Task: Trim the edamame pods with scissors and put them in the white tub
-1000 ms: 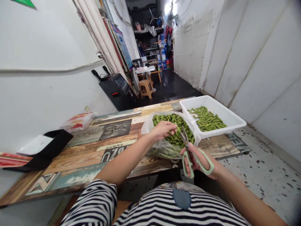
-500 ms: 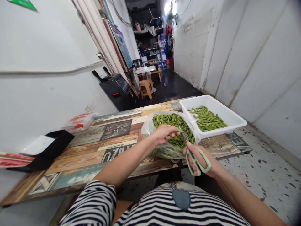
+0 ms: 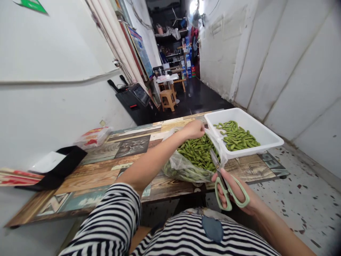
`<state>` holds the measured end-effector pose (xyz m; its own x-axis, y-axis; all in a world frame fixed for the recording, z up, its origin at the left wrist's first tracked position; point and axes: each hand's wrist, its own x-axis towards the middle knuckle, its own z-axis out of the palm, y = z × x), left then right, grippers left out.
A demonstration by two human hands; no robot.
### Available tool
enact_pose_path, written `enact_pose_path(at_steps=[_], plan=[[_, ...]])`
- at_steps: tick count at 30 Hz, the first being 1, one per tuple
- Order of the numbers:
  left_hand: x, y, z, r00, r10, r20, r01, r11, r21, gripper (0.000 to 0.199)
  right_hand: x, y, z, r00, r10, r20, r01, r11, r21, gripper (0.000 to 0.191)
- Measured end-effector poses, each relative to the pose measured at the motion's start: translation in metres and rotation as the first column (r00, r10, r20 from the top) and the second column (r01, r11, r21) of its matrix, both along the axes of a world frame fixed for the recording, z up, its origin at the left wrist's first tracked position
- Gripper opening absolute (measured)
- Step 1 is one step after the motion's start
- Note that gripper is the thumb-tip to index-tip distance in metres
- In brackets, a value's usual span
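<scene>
My right hand (image 3: 234, 190) grips scissors (image 3: 223, 179) with pale green handles. Their dark blades point up and away, over the near right side of a clear plastic bag (image 3: 181, 163) full of green edamame pods (image 3: 198, 151). My left hand (image 3: 195, 129) is at the far rim of the bag, close to the tray's left corner. Its fingers are pinched together, and what they hold is hidden. To the right of the bag stands a white plastic tray (image 3: 269, 140) with a layer of edamame pods (image 3: 241, 137) on its bottom.
The wood-patterned table (image 3: 109, 183) carries a red-and-clear plastic package (image 3: 93, 138) and a black holder (image 3: 64, 165) on the left. Beyond it are a black machine with a screen (image 3: 138, 97) and a tan stool (image 3: 167, 99). A white wall (image 3: 287, 67) runs along the right.
My left hand has moved away from the scissor blades to the bag's far rim. The scissors have come slightly nearer to me and to the right; the view has shifted a little.
</scene>
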<state>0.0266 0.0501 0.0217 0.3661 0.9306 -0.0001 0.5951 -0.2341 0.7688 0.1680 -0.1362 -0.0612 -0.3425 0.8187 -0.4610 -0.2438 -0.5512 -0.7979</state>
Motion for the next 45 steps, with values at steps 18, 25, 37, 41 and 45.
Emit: enact_pose_path(at_steps=[18, 25, 37, 41, 45], plan=[[-0.035, -0.042, -0.036, 0.969, -0.113, -0.221, 0.129, 0.99, 0.059, 0.02, -0.014, 0.012, 0.009, 0.991, 0.014, 0.132, -0.029, 0.994, 0.11, 0.045], [-0.04, -0.055, -0.033, 0.99, -0.111, -0.085, 0.105, 0.992, -0.074, 0.023, -0.02, 0.018, 0.011, 0.947, 0.003, 0.323, -0.066, 0.981, 0.184, 0.047], [-0.039, -0.052, -0.029, 0.848, 0.243, 0.471, 0.127, 0.769, -0.626, 0.01, -0.018, 0.014, 0.006, 0.999, 0.04, 0.01, -0.041, 0.991, 0.127, 0.046], [-0.036, -0.056, -0.03, 0.835, 0.288, 0.469, 0.117, 0.74, -0.662, 0.008, -0.019, 0.014, 0.008, 0.996, 0.026, 0.09, -0.04, 0.987, 0.158, 0.048], [-0.034, -0.061, -0.033, 0.823, 0.319, 0.471, 0.106, 0.727, -0.678, 0.011, -0.02, 0.015, 0.008, 0.991, 0.02, 0.136, -0.043, 0.985, 0.165, 0.05]])
